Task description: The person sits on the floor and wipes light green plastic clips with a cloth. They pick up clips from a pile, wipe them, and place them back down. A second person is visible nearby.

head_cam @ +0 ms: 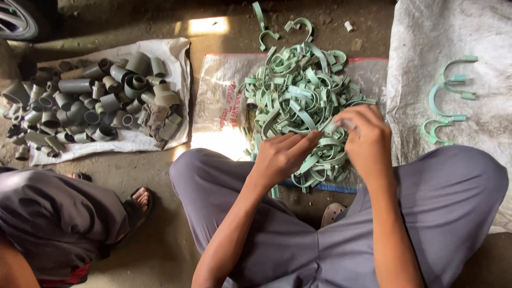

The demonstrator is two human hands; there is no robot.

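Observation:
A tangled heap of pale green plastic clamp strips [301, 96] lies on a clear plastic sack [218, 96] on the ground before my crossed legs. My left hand [282, 154] and my right hand [362, 136] meet just above the near edge of the heap. Both pinch one small green clamp piece [329, 128] between their fingertips. My fingers hide most of that piece.
Several grey pipe fittings [90, 101] are piled on a white sack at the left. Three curved green clamps [448, 98] lie apart on a white sack at the right. Another person's leg and sandalled foot [138, 200] sit at the lower left. A wheel [16, 18] shows at the top left.

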